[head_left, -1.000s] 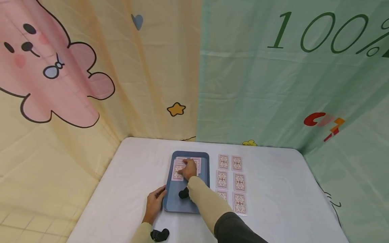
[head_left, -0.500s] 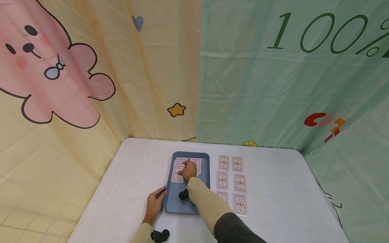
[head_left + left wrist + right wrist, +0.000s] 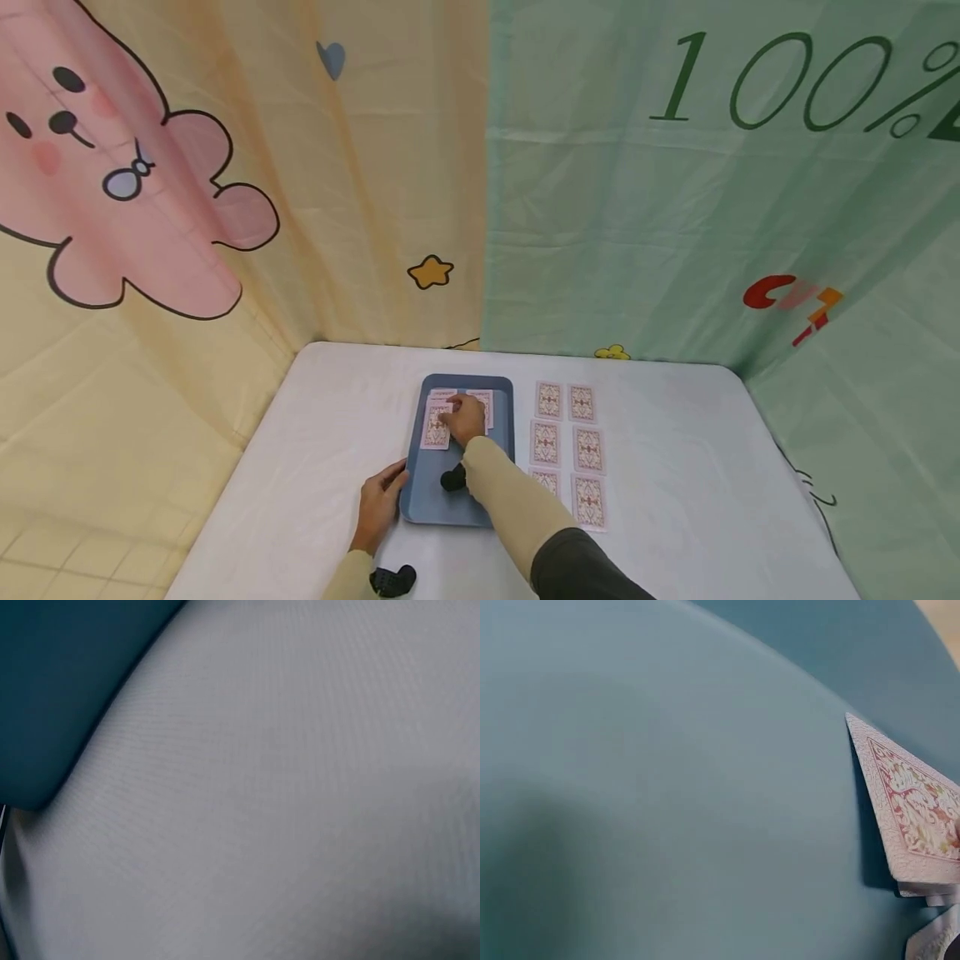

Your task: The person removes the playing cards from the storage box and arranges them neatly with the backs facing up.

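Both hands are working at a blue tray (image 3: 426, 492) that is lying on a white-covered worktop (image 3: 300, 467). Right hand (image 3: 467, 419) is reaching out over the tray's far half, its fingers curling down onto a small spread of patterned cards (image 3: 437, 427) lying there; whether it is pinching a card or only pressing on it is hard to tell. Its sleeve is stretching across the tray, passing over a small black object (image 3: 452, 479). Left hand (image 3: 380, 502) is resting with relaxed fingers against the tray's near left edge, holding nothing. Six more cards (image 3: 567, 450) are lying face down in two columns on the worktop just right of the tray. Printed curtains are hanging around the worktop: a yellow one with a pink cartoon figure on the left, a green one reading "100%" on the right.
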{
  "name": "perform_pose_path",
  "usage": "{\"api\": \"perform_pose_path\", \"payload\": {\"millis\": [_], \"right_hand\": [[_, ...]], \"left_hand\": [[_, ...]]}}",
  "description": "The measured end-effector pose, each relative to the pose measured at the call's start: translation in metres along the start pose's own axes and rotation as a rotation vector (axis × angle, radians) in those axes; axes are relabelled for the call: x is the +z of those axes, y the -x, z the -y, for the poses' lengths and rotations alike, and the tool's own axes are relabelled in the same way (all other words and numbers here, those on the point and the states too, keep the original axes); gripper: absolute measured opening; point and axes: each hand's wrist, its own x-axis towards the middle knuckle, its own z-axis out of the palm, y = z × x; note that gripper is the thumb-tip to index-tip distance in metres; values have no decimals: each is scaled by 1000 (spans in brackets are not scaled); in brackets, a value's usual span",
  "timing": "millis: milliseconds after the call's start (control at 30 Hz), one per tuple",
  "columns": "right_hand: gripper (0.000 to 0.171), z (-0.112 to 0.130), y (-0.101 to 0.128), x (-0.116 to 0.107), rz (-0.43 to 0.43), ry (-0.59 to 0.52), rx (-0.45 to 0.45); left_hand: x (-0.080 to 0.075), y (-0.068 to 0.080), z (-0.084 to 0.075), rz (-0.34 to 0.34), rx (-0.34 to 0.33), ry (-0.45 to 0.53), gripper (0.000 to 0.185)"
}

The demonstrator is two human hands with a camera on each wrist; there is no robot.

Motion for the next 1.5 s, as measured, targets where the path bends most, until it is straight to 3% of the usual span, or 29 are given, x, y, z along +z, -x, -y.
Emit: {"api": "perform_pose_path", "payload": {"millis": [200,433,600,833,1267,1500], "right_hand": [[25,-2,3,-8,-21,-82,-55],[26,-3,1,-30,8,-172,-95],[28,2,1,-56,47,-233,-74],[33,-6,-4,-91,62,-234,-37],[31,-40,-13,-156,-46,-368,-4],[30,-56,-17,-189,-144,-342,28]], "left_hand": [[1,-1,0,-9,11,13,32],[-3,0,1,20,-21,49,37],[-7,0,0,21,-18,36,37],[-9,-2,2,15,-18,16,37],[-4,-1,4,31,-26,1,39],[3,-3,12,-4,35,14,39]]}}
